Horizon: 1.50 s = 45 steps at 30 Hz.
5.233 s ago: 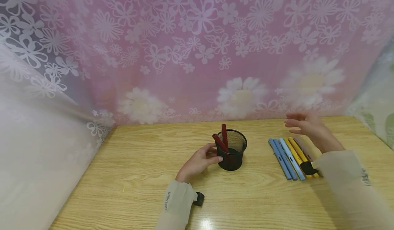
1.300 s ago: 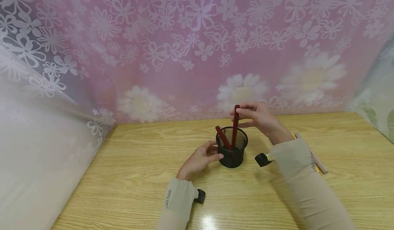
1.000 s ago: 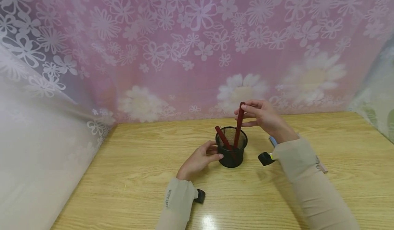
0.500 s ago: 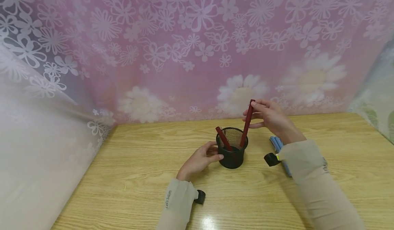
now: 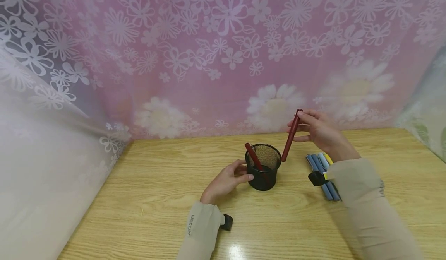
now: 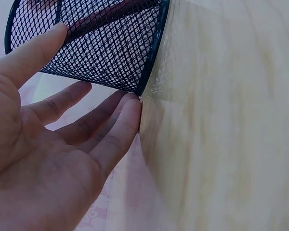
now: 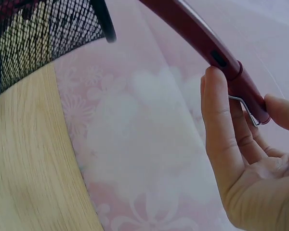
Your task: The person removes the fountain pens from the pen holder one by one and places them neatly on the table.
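Note:
My left hand (image 5: 224,182) holds the side of a black mesh pen holder (image 5: 261,180) that stands on the table. In the left wrist view the thumb lies on the mesh of the holder (image 6: 111,45), and the other fingers reach along its far side. One dark red pen (image 5: 253,155) leans inside the holder. Just right of the rim, my right hand (image 5: 325,136) pinches a second dark red pen (image 5: 290,140) near its top, lower end hanging down. The right wrist view shows the silver clip on this pen (image 7: 197,33) beside the fingers of my right hand (image 7: 255,168).
On the wooden table (image 5: 156,221), right of the holder, blue pens (image 5: 315,161), a light blue pen (image 5: 322,159) and a yellow pen (image 5: 328,158) lie side by side, partly hidden by the right sleeve (image 5: 359,182). A pink floral curtain (image 5: 195,97) hangs behind the table.
My right hand has drawn the second red pen up out of the holder and moved it to the right, past the rim. My left hand stays at the holder.

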{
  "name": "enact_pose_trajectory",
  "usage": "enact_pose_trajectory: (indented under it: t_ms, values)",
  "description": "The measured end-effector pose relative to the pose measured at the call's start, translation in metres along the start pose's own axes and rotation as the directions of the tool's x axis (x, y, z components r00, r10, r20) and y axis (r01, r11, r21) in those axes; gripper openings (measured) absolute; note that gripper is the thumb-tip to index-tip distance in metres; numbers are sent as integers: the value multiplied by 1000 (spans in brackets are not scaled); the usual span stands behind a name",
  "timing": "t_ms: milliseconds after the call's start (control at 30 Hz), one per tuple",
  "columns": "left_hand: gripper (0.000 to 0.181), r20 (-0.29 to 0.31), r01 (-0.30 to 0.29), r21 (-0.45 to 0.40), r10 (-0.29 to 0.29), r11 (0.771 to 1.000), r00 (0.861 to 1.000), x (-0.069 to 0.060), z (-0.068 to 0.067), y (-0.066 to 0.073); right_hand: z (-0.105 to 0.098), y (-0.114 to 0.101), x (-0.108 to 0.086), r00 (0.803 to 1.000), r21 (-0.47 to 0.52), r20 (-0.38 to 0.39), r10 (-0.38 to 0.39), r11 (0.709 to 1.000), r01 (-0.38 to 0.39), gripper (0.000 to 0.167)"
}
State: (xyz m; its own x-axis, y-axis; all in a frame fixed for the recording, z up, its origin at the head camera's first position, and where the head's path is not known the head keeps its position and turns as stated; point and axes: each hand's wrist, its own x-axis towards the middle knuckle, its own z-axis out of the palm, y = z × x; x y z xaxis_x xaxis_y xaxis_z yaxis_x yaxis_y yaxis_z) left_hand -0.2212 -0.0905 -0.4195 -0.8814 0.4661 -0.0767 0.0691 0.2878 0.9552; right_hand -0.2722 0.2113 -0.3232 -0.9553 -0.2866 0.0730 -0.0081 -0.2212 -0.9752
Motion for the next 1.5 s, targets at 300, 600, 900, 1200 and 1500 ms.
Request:
enact_pose_trajectory:
  t_ms: [300,600,900,1200,1500]
  values:
    - [51,-6,2,-12,-2,1000,1000,1,0,3,-20,-4,-5,999,-53,-32,24,998,-26,14]
    - [52,-5,-10,-2,10,1000,1000,1,-1,5,-42,-7,-12,996,-115,-71,46,992,-54,14]
    - [52,-4,2,-19,-2,1000,1000,1,0,3,-64,-8,-25,993,-103,-96,67,992,-77,15]
    - [54,-10,3,-10,-3,1000,1000,-1,2,2,-95,-6,-37,991,-109,-114,75,990,-88,16]
    - [54,-14,19,-7,-19,1000,1000,-2,1,0,-124,-9,-48,978,-187,-174,112,972,-144,18]
